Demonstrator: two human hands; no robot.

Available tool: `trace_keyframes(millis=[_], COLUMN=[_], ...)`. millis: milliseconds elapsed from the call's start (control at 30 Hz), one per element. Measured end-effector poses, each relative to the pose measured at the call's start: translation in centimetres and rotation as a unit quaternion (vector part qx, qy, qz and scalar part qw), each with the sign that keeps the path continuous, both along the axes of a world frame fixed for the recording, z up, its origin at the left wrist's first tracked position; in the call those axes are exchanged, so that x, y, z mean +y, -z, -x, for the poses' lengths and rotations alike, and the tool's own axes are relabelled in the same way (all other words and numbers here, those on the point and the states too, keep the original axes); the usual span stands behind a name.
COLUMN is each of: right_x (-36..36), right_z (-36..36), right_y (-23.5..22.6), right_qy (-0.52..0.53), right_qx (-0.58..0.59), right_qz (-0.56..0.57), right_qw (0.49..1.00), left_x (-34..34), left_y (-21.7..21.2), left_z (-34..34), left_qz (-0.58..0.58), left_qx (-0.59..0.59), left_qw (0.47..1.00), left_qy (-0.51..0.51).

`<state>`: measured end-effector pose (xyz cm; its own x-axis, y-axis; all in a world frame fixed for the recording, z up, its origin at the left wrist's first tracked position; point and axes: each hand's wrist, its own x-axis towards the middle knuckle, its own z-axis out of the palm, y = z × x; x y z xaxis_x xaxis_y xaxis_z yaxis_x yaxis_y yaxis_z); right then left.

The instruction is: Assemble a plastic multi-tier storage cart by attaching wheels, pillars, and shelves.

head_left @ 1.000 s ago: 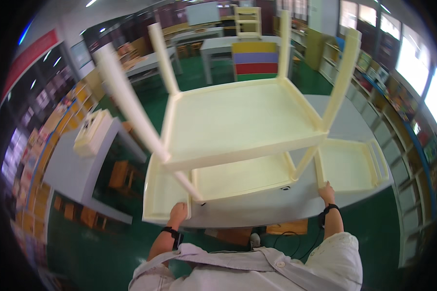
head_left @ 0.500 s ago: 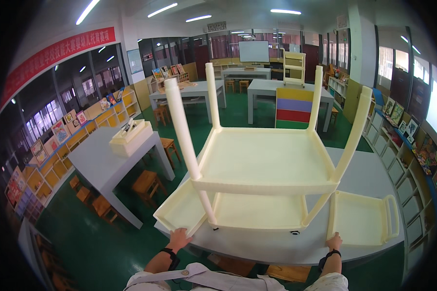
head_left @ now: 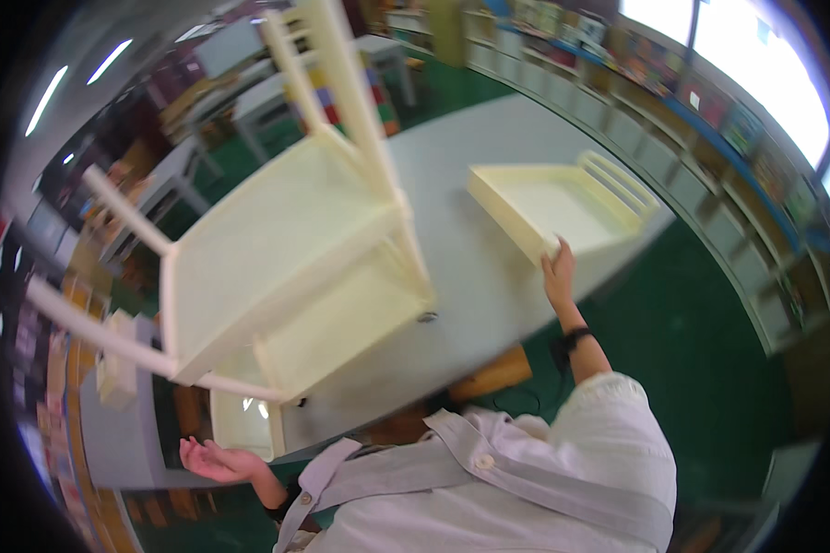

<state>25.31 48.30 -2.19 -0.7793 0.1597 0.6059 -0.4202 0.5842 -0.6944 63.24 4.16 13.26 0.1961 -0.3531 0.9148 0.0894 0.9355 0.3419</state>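
Note:
A cream plastic trolley frame (head_left: 277, 235) with two shelf trays and upright posts stands on small wheels on the grey table (head_left: 489, 304). To its right is a cream tray (head_left: 563, 205) with a slotted handle on its far right side. My right hand (head_left: 559, 269) grips this tray's near corner, thumb and fingers at the rim; whether the tray is raised off the table I cannot tell. My left hand (head_left: 217, 460) is open, palm turned up and fingers spread, beside another cream tray (head_left: 243, 426) at the table's left end. It holds nothing.
Low shelves (head_left: 636, 129) with books and pictures curve along the right wall. On the left, another grey table (head_left: 120, 442) bears a cream box (head_left: 117, 364). A wooden stool (head_left: 493, 373) is partly under the near table edge. More tables stand far back.
My view has swung right and tilted. My left hand has come off the left tray and opened. My right hand stays on the right tray's near corner.

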Motion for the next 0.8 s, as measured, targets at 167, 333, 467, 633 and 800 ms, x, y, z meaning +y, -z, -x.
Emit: trace_keyframes(millis=[167, 333, 467, 633, 800], right_x=[2.9, 8.3, 11.0, 14.4, 17.8], right_z=[-2.1, -6.2, -12.1, -19.9, -26.7], right_y=[-8.2, -10.9, -12.6, -14.8, -16.0], right_qy=[0.188, 0.109, 0.043, -0.011, -0.036], right_qx=[0.087, 0.194, 0.173, 0.120, 0.135], right_qz=[0.214, 0.364, 0.385, 0.369, 0.347], right_qw=[0.955, 0.904, 0.906, 0.921, 0.927], left_x=[12.5, 19.1, 22.1, 26.8, 31.4], left_y=[0.4, -0.2, 1.2, 1.1, 3.6], left_z=[11.0, 20.9, 26.5, 33.1, 35.0], left_qz=[0.018, 0.224, -0.020, 0.158, 0.193], left_qx=[-0.281, -0.510, -0.564, -0.442, -0.270], left_qw=[0.850, 0.645, 0.587, 0.703, 0.451], left_qy=[0.445, 0.524, 0.580, 0.534, 0.829])
